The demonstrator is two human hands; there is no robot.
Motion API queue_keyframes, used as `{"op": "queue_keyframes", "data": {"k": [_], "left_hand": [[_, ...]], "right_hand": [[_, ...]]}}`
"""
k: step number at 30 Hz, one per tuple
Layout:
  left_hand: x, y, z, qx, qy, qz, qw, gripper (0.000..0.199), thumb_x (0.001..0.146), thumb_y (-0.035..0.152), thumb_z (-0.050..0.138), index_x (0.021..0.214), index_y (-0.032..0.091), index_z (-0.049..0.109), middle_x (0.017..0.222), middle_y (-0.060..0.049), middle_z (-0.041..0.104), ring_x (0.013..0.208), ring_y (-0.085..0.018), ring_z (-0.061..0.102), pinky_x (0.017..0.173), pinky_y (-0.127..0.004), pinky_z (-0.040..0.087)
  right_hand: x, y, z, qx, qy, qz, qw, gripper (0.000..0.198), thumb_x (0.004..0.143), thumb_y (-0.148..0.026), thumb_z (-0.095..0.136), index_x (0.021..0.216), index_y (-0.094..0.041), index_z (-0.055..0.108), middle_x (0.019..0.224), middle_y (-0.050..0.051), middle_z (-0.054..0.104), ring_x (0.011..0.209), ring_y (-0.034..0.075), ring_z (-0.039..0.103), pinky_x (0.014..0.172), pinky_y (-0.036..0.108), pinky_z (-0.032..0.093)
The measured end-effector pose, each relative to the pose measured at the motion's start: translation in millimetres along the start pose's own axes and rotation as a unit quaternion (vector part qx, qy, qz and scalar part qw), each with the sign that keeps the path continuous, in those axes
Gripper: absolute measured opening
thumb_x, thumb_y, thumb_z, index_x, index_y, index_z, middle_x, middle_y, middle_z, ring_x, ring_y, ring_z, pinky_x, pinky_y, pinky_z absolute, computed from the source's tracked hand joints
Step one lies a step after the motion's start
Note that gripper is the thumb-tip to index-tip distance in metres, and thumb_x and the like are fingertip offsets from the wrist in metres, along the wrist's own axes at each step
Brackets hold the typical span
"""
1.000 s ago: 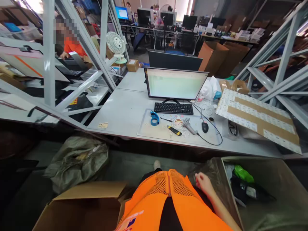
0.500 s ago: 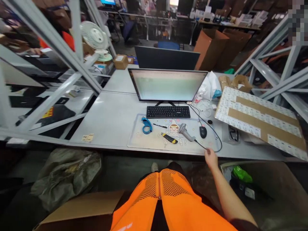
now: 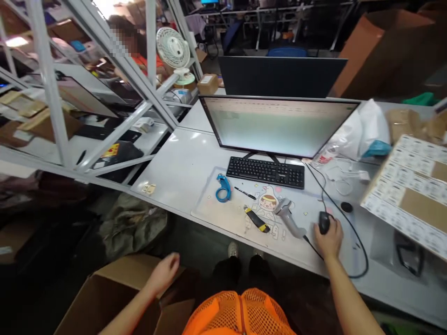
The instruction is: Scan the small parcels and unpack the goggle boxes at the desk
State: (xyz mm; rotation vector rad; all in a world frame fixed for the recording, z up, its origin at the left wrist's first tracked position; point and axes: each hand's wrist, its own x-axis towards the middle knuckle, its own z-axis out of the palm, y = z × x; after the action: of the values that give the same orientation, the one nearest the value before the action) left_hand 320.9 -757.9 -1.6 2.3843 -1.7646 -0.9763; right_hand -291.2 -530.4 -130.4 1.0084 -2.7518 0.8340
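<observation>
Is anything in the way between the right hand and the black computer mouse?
Nope, nothing I can see: the right hand is touching the black mouse. The grey scanner lies to the left, not between them.

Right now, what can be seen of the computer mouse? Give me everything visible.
The mouse is small, black and rounded, with a shell that looks like plastic. It sits on the pale desk mat, to the right of the grey scanner, its front facing away from the person. A thin cable leaves that front end. The right hand covers its near part, fingers around its sides; whether a button is pressed cannot be told.
</observation>
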Motion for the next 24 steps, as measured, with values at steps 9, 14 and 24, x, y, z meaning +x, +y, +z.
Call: {"op": "queue_keyframes", "data": {"k": [9, 14, 24], "left_hand": [[135.0, 105.5, 103.8, 0.019, 0.124, 0.181, 0.975, 0.058, 0.106, 0.049, 0.069, 0.146, 0.008, 0.07, 0.163, -0.025, 0.059, 0.156, -0.042, 0.051, 0.131, -0.061, 0.041], [146.6, 85.8, 126.4, 0.037, 0.168, 0.205, 0.963, 0.053, 0.105, 0.025, 0.049, 0.151, 0.011, 0.07, 0.167, -0.024, 0.059, 0.166, -0.037, 0.042, 0.138, -0.057, 0.031], [139.9, 93.8, 131.2, 0.062, 0.224, 0.214, 0.949, 0.053, 0.109, 0.037, 0.048, 0.149, 0.01, 0.07, 0.172, -0.022, 0.056, 0.165, -0.04, 0.042, 0.136, -0.059, 0.033]], "right_hand": [[0.1, 25.0, 24.4, -0.052, 0.089, -0.035, 0.994, 0.082, 0.096, -0.061, 0.067, 0.158, -0.008, 0.063, 0.156, 0.035, 0.061, 0.142, 0.058, 0.062, 0.111, 0.075, 0.053], [3.8, 29.5, 28.7, -0.075, 0.097, -0.045, 0.991, 0.078, 0.094, -0.055, 0.065, 0.157, -0.009, 0.064, 0.153, 0.033, 0.063, 0.138, 0.057, 0.064, 0.106, 0.073, 0.054], [5.4, 29.0, 30.5, -0.089, 0.111, -0.043, 0.989, 0.073, 0.088, -0.051, 0.062, 0.148, -0.01, 0.071, 0.149, 0.029, 0.067, 0.13, 0.053, 0.069, 0.105, 0.065, 0.056]]}}
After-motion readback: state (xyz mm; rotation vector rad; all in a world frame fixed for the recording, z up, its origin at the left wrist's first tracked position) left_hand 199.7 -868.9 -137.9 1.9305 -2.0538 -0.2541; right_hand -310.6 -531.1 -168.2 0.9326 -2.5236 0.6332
